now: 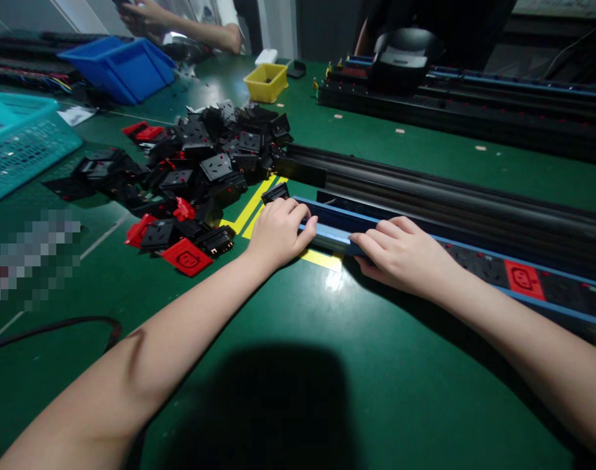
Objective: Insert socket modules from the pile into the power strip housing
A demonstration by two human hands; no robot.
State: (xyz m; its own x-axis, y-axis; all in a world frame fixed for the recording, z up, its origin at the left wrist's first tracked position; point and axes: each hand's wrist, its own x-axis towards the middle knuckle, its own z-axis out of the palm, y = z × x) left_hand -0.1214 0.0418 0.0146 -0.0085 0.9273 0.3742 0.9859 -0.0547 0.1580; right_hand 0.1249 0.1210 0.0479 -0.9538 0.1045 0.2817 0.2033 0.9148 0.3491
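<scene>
Blue-edged black metal rail (331, 240) is gripped by both bare hands (284, 230), black-and-red plastic socket modules (194, 171) heaped beyond the left.

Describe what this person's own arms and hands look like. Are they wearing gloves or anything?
No gloves: the left hand and right hand are both bare, with no ring showing. Both wrists and forearms are uncovered, with no watch or bracelet in sight. A dark curved streak on the left forearm looks like a shadow.
</scene>
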